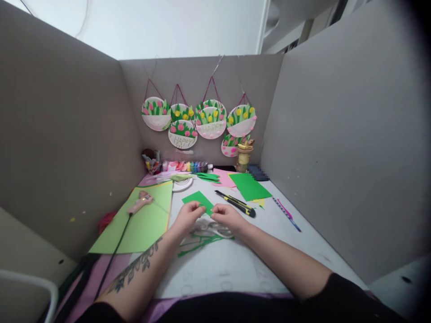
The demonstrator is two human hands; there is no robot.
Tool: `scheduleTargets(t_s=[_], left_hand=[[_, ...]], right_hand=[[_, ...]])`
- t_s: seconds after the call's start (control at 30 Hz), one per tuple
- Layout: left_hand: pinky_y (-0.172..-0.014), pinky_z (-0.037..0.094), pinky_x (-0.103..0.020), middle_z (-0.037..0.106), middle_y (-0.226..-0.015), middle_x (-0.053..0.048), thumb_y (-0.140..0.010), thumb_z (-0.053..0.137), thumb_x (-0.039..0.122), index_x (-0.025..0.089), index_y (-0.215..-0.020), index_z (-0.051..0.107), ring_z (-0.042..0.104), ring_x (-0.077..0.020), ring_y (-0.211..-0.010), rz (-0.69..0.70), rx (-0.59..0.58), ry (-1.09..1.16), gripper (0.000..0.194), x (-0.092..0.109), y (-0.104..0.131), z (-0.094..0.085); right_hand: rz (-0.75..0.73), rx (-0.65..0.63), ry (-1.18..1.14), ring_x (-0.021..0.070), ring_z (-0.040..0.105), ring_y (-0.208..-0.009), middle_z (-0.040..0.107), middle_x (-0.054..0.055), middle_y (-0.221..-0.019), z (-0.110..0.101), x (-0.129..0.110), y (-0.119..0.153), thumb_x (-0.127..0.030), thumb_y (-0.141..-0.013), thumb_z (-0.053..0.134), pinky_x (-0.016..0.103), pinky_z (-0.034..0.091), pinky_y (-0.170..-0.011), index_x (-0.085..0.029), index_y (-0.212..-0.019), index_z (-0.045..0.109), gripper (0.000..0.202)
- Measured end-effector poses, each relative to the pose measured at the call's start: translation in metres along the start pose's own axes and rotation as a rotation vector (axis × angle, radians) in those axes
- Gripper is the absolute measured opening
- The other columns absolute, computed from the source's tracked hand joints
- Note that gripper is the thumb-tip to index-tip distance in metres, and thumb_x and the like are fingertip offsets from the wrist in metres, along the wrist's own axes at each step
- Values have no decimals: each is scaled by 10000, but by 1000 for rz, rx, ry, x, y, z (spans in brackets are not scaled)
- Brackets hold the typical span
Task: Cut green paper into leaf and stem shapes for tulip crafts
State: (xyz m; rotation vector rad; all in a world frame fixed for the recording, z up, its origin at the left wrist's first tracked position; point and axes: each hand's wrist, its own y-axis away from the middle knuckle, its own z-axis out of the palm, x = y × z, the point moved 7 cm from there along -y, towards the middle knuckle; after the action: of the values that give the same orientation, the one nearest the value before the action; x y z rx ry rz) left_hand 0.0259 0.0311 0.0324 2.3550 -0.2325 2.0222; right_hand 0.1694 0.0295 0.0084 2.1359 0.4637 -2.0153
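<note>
A small green paper piece is held between my two hands above the middle of the white table. My left hand pinches its lower edge. At its lower right corner, my right hand is closed on the same paper. White-handled scissors seem to lie just beneath my hands, partly hidden. Thin green paper scraps are spread below them. Right of my hands lies a black and yellow cutter knife.
Light green sheets bear a pink glue gun at left. A green sheet, cut green leaves and a pencil lie beyond and to the right. Decorated plates hang on the back partition; grey panels flank the table.
</note>
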Motion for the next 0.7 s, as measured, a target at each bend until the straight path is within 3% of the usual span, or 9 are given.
scheduleTargets(t_s=[0.33, 0.57, 0.7], left_hand=[[-451, 182, -199, 402, -513, 68, -619, 666, 395, 175, -582, 448, 288, -49, -450, -123, 110, 165, 312, -5, -10, -24], [-442, 140, -206, 405, -507, 70, -634, 659, 373, 176, -570, 434, 277, -40, -429, -94, 203, 189, 305, -1, -12, -38], [-444, 163, -207, 398, -496, 71, -645, 658, 385, 179, -561, 429, 284, -45, -430, -85, 205, 168, 320, -1, -11, -36]], right_hand=[[-34, 44, -38, 117, 462, -577, 526, -24, -600, -13, -6, -3, -402, -632, 710, 246, 362, -561, -180, -658, 553, 273], [-57, 159, -77, 111, 420, -562, 477, -35, -583, -26, 2, -6, -350, -663, 656, 245, 335, -550, -183, -666, 557, 195], [-50, 163, -83, 118, 458, -597, 535, -23, -671, -23, 1, -6, -363, -669, 669, 245, 351, -560, -181, -808, 610, 236]])
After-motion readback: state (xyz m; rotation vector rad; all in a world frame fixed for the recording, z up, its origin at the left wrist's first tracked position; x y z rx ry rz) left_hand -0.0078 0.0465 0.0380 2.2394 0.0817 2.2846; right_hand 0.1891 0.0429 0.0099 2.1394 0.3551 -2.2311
